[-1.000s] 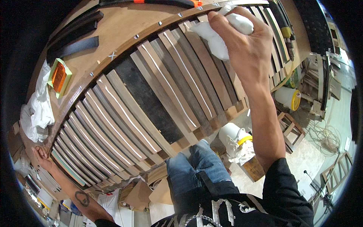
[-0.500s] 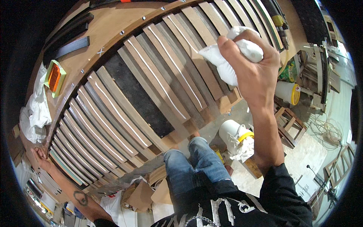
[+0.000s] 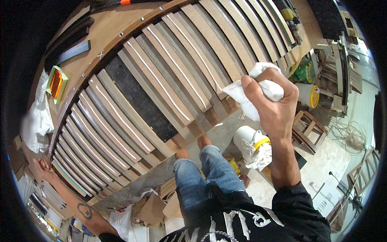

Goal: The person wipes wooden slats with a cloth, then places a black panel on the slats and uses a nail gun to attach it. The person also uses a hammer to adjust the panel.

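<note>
My right hand is closed around a white squeeze bag. Its tip is at the lower end of a brown wooden strip, where a white line of glue runs down the strip's length. More strips to the left carry similar white lines, while those to the right show bare faces. At the far left, my left hand rests by the bench's edge with its fingers loosely bent and apart, seemingly holding nothing.
A black gap splits the row of strips. On the bench are a green box with an orange thing inside, crumpled white plastic and dark bars. White buckets and a wooden stool stand on the floor.
My right hand has moved down toward me with the squeeze bag, and the white line on that strip now reaches its lower end. My left hand has stayed in place.
</note>
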Demonstrator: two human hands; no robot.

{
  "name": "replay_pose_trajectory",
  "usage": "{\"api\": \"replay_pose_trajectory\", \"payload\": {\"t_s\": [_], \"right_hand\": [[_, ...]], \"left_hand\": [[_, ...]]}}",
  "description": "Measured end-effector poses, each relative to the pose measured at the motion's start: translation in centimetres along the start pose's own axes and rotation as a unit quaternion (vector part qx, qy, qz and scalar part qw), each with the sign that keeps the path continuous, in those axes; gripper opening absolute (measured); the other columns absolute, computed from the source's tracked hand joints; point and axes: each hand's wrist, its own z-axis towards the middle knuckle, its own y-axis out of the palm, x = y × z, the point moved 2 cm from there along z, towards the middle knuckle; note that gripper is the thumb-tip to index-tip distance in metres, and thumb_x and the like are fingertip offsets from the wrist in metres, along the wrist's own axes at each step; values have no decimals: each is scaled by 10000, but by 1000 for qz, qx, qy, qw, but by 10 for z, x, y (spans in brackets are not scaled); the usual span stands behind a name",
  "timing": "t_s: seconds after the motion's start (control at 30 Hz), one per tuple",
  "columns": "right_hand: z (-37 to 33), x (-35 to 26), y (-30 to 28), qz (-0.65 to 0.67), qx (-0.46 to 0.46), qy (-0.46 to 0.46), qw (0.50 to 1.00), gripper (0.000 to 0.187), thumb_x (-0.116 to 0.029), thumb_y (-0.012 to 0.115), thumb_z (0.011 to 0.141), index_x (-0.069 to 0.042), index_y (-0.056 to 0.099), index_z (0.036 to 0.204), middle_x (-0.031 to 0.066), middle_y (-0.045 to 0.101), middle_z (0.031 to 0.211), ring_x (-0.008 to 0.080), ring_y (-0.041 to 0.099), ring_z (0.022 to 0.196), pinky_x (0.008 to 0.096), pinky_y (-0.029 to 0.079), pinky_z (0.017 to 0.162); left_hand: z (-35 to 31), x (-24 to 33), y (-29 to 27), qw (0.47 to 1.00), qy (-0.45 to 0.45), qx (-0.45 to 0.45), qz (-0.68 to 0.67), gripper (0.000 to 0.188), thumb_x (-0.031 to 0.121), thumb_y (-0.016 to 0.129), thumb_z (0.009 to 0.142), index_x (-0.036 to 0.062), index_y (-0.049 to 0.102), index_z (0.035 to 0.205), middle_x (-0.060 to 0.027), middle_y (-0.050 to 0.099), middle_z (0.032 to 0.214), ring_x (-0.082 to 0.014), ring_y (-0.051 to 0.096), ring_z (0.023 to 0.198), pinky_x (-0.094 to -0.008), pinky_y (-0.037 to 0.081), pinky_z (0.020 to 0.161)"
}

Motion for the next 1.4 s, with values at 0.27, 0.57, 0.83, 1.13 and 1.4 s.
{"api": "replay_pose_trajectory", "payload": {"t_s": [0.27, 0.57, 0.83, 1.13, 1.4], "right_hand": [[-9, 8, -9, -16, -12, 40, 999, 227, -116, 751, 854, -9, 620, 703, 24, 568, 669, 92, 510, 623, 272, 389, 563], [-18, 40, -55, 340, 130, 285, 887, 259, -248, 638, 920, -70, 614, 1107, 49, 636, 869, 137, 662, 668, 284, 517, 493], [29, 49, -54, 673, -127, 252, 683, 491, -376, 572, 996, -118, 501, 1408, 233, 644, 1032, 231, 660, 642, 265, 486, 315], [83, 27, -36, 380, -87, 136, 911, 130, -117, 780, 875, -14, 708, 843, 31, 674, 788, 70, 610, 687, 235, 476, 612], [133, 11, 6, 122, -39, 9, 992, 207, -179, 782, 885, -1, 699, 819, 31, 652, 730, 78, 586, 699, 260, 471, 630]], "left_hand": [[-9, 5, 20, 999, -3, 8, 35, 301, 354, 610, 1030, 101, 594, 867, 42, 379, 649, -72, 317, 571, -233, 273, 548], [-75, 108, 77, 815, 266, 155, 490, 329, 294, 616, 1025, 9, 686, 878, -24, 635, 776, -147, 581, 696, -287, 472, 668], [-181, 193, 379, 889, 284, -133, 333, 252, 215, 654, 986, 1, 633, 853, -75, 592, 777, -158, 574, 725, -307, 474, 699], [-142, 150, 513, 872, 217, -175, 403, 337, 287, 614, 1007, -18, 594, 864, -173, 646, 773, -337, 642, 699, -419, 485, 665], [-151, 134, 518, 858, 211, -152, 442, 353, 331, 591, 1003, 8, 632, 865, -189, 675, 799, -385, 672, 764, -479, 508, 700]]}}
